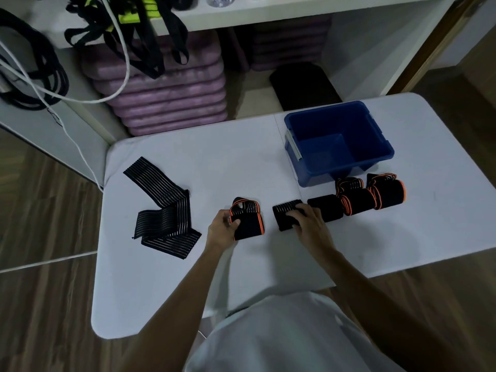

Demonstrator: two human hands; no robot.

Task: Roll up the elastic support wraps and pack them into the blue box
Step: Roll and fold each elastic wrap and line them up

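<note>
Two hands work on the white table (166,285): the left hand (221,228) grips an orange-edged rolled wrap (248,224), the right hand (308,224) presses fingers onto a black roll (285,214). The blue box (338,142) stands behind, three more rolls (357,200) beside it, an unrolled wrap (163,208) far left

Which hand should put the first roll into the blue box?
Probably the right hand. It rests on a rolled wrap on the same side as the blue box. The left hand grips an orange-edged roll farther from the box.
</note>
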